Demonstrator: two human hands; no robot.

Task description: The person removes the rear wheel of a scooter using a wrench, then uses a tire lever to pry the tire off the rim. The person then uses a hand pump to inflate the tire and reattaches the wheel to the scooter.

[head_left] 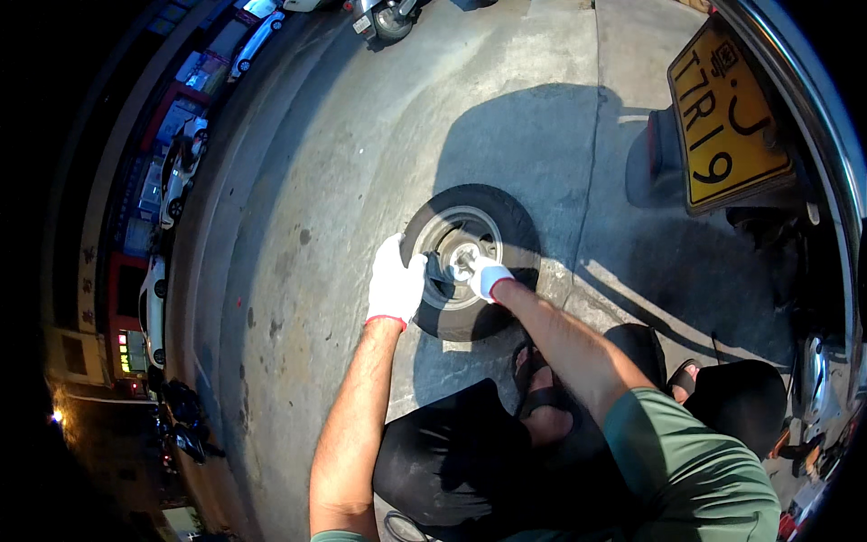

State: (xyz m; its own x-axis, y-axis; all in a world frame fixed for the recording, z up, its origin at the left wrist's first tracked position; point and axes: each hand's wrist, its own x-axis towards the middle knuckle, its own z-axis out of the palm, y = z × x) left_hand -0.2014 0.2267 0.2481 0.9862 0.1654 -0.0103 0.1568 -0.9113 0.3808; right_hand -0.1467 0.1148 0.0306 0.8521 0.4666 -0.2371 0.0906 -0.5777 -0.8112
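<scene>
A small wheel with a black tyre [506, 210] and a silver metal rim [449, 228] lies flat on the concrete ground in front of me. My left hand [394, 282], in a white glove with a red cuff, rests on the tyre's left edge and holds it. My right hand [486, 275], gloved the same way, is closed around something at the metal hub [465, 257] in the rim's middle; what it grips is hidden by the fingers. My knees in dark trousers and a sandalled foot [535, 372] sit just below the wheel.
A vehicle's rear with a yellow number plate [727, 117] and a chrome edge stands at the upper right. A parked scooter [384, 18] is at the top, cars [181, 172] and lit shopfronts along the left. Concrete pavement [307, 298] spreads to the left of the wheel.
</scene>
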